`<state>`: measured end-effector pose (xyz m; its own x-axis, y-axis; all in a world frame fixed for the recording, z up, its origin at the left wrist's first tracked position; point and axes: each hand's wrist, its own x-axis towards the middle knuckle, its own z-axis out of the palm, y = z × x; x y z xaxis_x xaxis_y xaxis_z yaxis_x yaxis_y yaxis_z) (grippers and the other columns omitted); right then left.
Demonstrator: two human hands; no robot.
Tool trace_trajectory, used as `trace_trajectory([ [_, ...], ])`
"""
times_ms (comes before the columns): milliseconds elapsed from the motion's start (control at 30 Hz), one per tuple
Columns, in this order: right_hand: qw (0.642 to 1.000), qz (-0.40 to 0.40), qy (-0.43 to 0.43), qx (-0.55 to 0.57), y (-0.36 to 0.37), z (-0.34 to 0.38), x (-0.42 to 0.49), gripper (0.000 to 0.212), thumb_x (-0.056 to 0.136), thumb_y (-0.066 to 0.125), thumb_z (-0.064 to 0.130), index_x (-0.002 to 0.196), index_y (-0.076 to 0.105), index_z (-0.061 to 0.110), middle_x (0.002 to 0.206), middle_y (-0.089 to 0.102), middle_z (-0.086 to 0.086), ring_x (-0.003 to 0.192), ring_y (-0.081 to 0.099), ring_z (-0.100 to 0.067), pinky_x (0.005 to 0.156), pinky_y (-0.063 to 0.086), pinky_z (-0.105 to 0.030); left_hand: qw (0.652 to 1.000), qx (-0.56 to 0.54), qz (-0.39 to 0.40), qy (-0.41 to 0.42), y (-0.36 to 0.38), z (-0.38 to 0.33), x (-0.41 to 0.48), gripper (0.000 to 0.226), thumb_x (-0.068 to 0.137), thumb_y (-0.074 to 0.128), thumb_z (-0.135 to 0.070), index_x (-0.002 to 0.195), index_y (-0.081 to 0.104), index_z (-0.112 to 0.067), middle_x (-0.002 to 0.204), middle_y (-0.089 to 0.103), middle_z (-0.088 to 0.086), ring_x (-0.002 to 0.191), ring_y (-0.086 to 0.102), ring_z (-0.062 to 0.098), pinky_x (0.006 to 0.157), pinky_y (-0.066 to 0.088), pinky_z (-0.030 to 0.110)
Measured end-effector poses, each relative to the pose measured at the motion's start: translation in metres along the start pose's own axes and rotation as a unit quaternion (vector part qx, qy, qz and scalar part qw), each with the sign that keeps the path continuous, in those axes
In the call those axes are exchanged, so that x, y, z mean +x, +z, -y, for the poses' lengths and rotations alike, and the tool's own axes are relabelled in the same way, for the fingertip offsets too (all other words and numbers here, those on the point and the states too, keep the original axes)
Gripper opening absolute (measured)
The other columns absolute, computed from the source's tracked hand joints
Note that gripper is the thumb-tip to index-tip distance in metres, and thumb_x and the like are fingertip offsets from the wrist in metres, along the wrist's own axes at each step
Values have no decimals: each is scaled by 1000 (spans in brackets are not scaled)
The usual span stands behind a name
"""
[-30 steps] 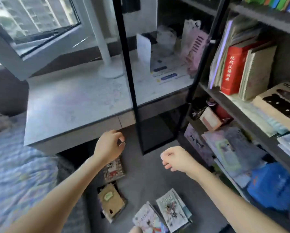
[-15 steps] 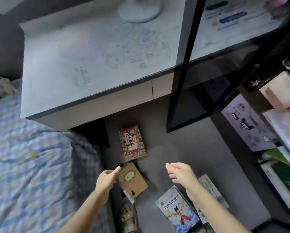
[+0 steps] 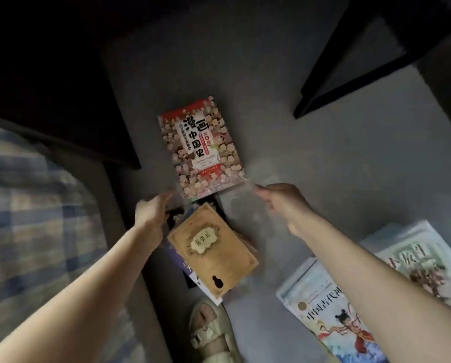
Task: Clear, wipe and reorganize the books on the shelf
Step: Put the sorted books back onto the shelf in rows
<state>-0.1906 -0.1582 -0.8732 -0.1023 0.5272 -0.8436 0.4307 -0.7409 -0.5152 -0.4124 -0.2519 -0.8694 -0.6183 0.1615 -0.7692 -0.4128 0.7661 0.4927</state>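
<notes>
Both arms were reaching down toward the grey floor (image 3: 350,158), where a bunch of books were lying flat. The one they were going for was the red comic history book (image 3: 202,148), cover up, long axis running away from the person and tipped a little to the left at the far end, title reading upright from the person's side. The left hand (image 3: 152,209) sat just beside its near left corner, and the right hand (image 3: 282,199) just beside its near right corner. Both were motion-blurred, so honestly I couldn't tell if the fingers were spread or curled, or whether either one was actually touching the cover.

Right below it was a tan book with a label (image 3: 212,248), topping a small messy stack, its long axis angled toward the near right. Off to the right, under the right forearm, two illustrated books (image 3: 331,310) overlapped, tilted the other way. A sandalled foot (image 3: 210,331) showed at the bottom edge, a plaid blanket (image 3: 36,218) on the left, and a black shelf frame (image 3: 331,74) at the upper right.
</notes>
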Motion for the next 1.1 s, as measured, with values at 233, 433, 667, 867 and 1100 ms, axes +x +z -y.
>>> trace_trajectory([
  [233, 1000, 17, -22, 7, 46, -6, 123, 51, 78, 73, 46, 110, 67, 7, 106, 66, -2, 91, 57, -15, 70, 40, -24, 992, -66, 103, -14, 45, 5, 99, 22, 88, 63, -39, 87, 63, -17, 89, 69, 2, 77, 63, 13, 69, 51, 28],
  [433, 997, 75, -23, -4, 67, 1, 178, 84, 53, 85, 57, 122, 63, 16, 118, 65, 2, 103, 59, -16, 91, 42, -28, 969, -115, 218, -28, 69, 7, 135, 32, 89, 61, -35, 110, 66, -11, 114, 70, 10, 104, 67, 27, 89, 51, 41],
  [667, 982, 187, -17, -32, 55, 8, 185, 64, 58, 81, 55, 111, 67, 21, 102, 74, 5, 97, 70, -17, 96, 48, -35, 968, -81, 239, -9, 69, -3, 129, 26, 89, 59, -36, 100, 67, -14, 102, 74, 8, 88, 72, 25, 77, 52, 40],
  [867, 981, 187, 49, 3, 15, 13, 147, 72, 44, 70, 66, 103, 65, 25, 107, 71, 1, 101, 63, -19, 75, 39, -35, 969, -2, 249, 4, 75, -38, 90, 39, 83, 61, -38, 112, 63, -12, 109, 72, 9, 99, 69, 29, 83, 52, 40],
  [1100, 954, 172, 163, 184, -60, -14, 68, 58, 53, 75, 47, 100, 66, 15, 87, 73, -9, 91, 66, -28, 90, 51, -48, 957, 130, 234, -109, 108, -70, -18, 60, 65, 78, -37, 114, 60, -9, 102, 71, 20, 93, 67, 41, 89, 51, 51],
])
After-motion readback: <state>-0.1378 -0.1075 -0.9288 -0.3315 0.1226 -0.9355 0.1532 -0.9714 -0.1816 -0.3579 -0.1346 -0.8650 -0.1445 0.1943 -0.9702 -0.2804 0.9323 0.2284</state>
